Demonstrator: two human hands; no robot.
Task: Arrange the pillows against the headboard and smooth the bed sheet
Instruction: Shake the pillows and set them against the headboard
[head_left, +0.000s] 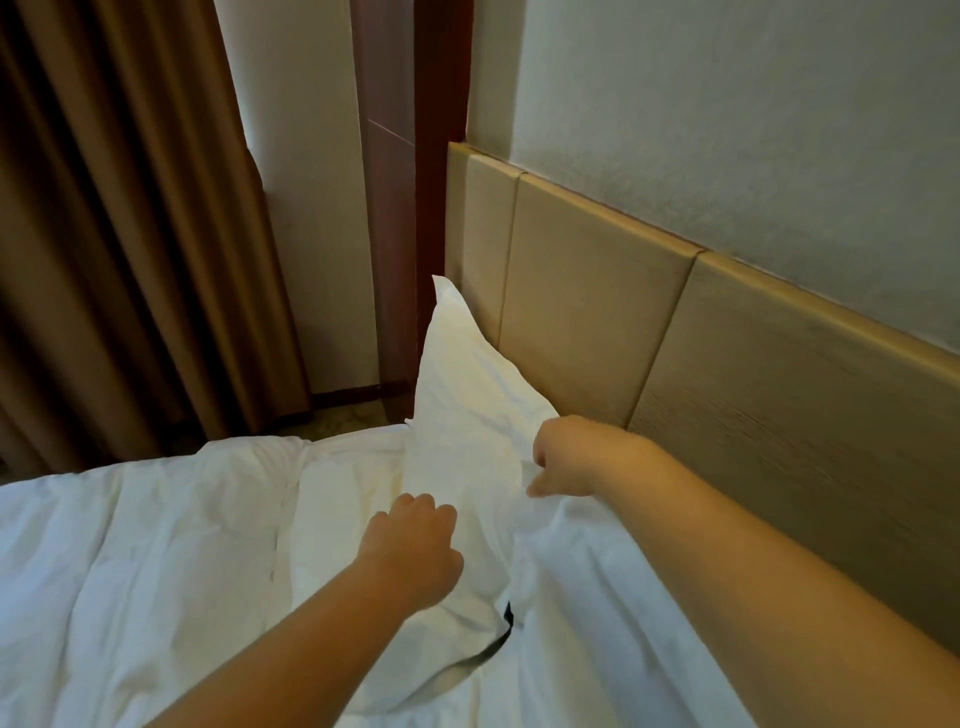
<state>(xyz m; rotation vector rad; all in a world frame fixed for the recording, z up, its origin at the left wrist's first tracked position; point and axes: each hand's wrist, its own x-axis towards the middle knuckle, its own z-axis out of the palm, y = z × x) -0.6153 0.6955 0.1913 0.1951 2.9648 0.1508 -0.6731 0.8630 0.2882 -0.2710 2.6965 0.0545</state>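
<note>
Your left hand (415, 540) sits on the near face of the white pillow (467, 384), knuckles up, with the fingers curled down into the cover and gripping it. Your right hand (563, 457) reaches in from the headboard side with its fingers bent, pinching a fold of the pillow's cloth along its right edge. The pillow stands tilted on its long side, its far corner pointing up and leaning on the left end of the padded tan headboard (592, 312), and its lower end runs back towards you between your two forearms. A short dark strip (506, 621) shows at that lower end; you cannot tell what it is. To the right of the pillow, the white bed sheet (613, 639) lies wrinkled along the foot of the headboard, under your right forearm. To the left, a white duvet (156, 561) covers the rest of the bed in soft creases. Beyond the bed's far edge hang brown curtains (114, 234), and a dark wooden post (395, 208) stands just beside the headboard.
</note>
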